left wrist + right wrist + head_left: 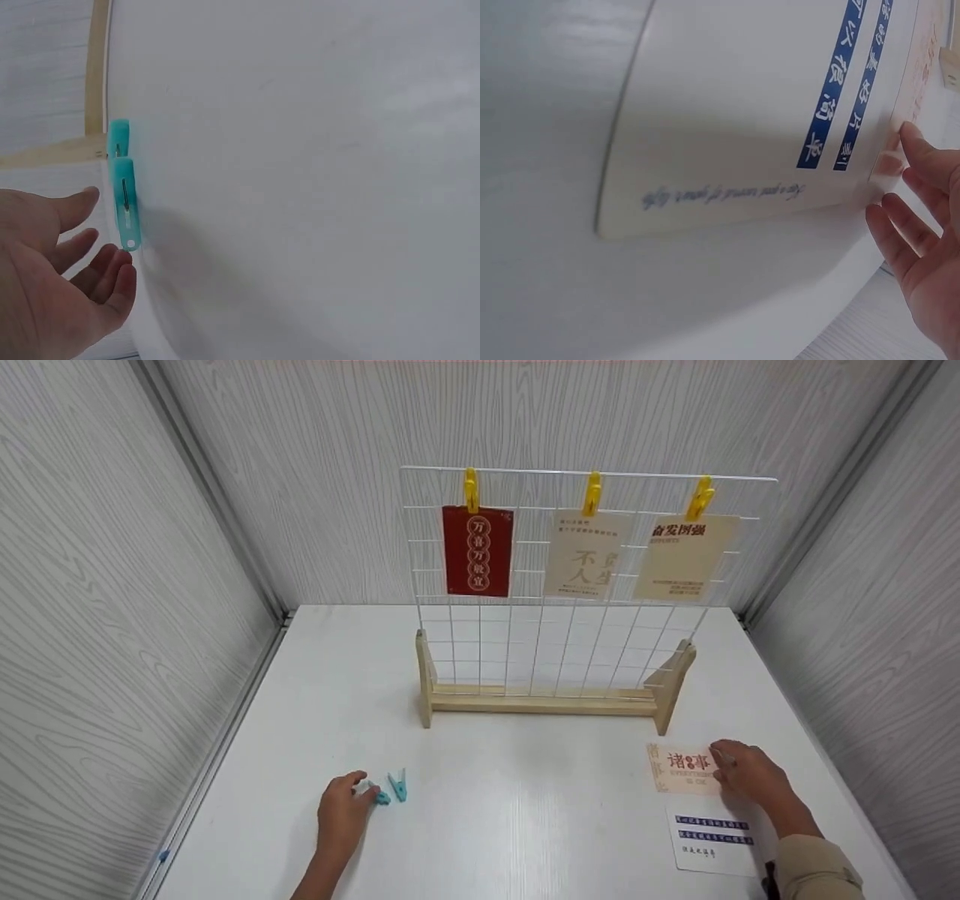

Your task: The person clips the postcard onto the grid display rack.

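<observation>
My left hand (341,814) is beside a teal clothespin (382,796) at the left of the table. In the left wrist view its thumb and fingers are spread apart near that clothespin's end, not closed round it. Another teal clothespin (398,787) lies just to the right. At the right, my right hand (756,774) is at the right edge of a pale pink card (679,769) with red characters. In the right wrist view the thumb rests on this card's edge, and the fingers extend loosely beside it. Nearer me lies a white card (727,112) with blue text bands.
A white wire grid (525,645) stands in a wooden base (540,705) at the back. Yellow clothespins (592,495) hold a red card (478,552), a cream card (585,556) and a beige card (686,559) on it. Grey wood-grain panels surround the table.
</observation>
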A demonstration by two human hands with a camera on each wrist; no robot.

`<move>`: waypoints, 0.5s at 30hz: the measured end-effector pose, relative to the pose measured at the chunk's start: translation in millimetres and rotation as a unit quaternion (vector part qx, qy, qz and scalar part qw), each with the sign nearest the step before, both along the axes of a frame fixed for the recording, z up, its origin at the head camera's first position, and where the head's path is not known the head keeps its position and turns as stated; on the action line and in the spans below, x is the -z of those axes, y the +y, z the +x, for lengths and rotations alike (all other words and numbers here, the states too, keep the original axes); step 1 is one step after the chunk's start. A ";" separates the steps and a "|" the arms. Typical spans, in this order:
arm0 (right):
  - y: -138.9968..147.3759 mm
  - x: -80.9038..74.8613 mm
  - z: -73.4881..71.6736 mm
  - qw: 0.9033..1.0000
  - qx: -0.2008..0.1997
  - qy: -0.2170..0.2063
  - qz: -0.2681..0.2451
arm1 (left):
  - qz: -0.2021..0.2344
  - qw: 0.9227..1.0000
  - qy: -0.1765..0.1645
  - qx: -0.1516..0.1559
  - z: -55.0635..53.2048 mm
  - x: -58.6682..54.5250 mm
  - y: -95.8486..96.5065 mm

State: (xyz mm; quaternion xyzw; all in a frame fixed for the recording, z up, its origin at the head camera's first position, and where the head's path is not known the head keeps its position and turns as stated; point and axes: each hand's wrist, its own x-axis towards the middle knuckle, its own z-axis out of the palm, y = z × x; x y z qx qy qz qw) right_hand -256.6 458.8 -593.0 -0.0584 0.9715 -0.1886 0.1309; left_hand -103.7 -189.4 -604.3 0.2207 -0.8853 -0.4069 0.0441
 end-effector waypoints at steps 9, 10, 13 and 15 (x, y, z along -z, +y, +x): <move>0.4 1.5 -3.4 0.999 -0.035 0.030 0.014 | -0.074 0.996 -0.052 -0.024 6.7 -2.3 -0.6; 0.5 1.2 -3.9 0.999 -0.040 0.032 0.020 | -0.076 0.995 -0.056 -0.022 6.8 -2.3 -0.1; 0.8 0.7 -5.7 0.997 -0.054 0.042 0.036 | -0.076 0.995 -0.066 -0.015 6.7 -1.5 2.0; 0.8 0.2 -6.4 0.996 -0.062 0.048 0.046 | -0.074 0.995 -0.070 -0.010 5.8 -0.4 3.7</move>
